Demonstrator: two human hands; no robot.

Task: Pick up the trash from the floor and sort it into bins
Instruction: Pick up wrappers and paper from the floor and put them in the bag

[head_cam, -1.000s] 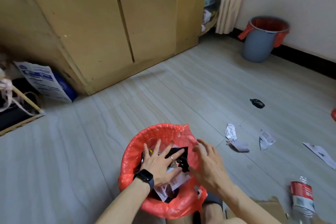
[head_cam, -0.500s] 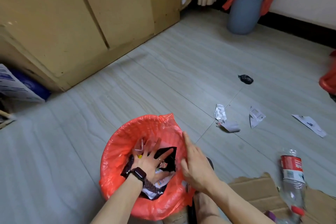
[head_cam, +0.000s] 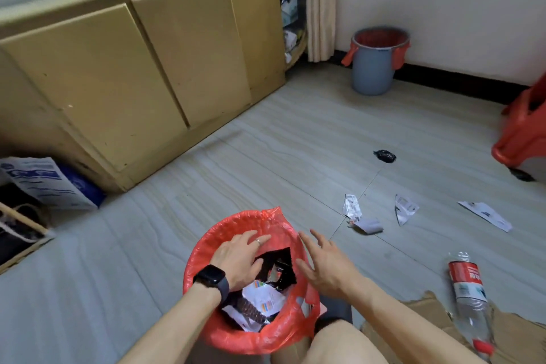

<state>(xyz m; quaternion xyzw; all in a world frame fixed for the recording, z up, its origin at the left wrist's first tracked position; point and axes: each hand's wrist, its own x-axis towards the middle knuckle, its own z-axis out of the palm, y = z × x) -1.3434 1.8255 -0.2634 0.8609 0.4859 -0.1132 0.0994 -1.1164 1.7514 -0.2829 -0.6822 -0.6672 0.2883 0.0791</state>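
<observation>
A bin lined with a red bag (head_cam: pixel 206 248) stands on the floor right in front of me, with black wrappers and white paper inside. My left hand (head_cam: pixel 239 257), wearing a dark watch and a ring, hovers over the bin's left side with fingers spread and nothing in it. My right hand (head_cam: pixel 325 266) is at the bin's right rim, fingers apart and empty. On the floor to the right lie crumpled paper scraps (head_cam: pixel 353 210), another scrap (head_cam: pixel 404 210), a flat paper slip (head_cam: pixel 484 216), a small black wad (head_cam: pixel 385 156) and a clear plastic bottle with a red label (head_cam: pixel 468 289).
A grey bin with a red liner (head_cam: pixel 375 68) stands by the far wall. A red stool or bin (head_cam: pixel 523 133) is at the right edge. Tan cabinets (head_cam: pixel 133 74) line the left. Flattened cardboard (head_cam: pixel 514 331) lies under the bottle. A white and blue bag (head_cam: pixel 44 183) leans at the left.
My left hand has lifted out of the bin's contents and spread above them. My right hand has come off the rim and opened. The view has tilted up.
</observation>
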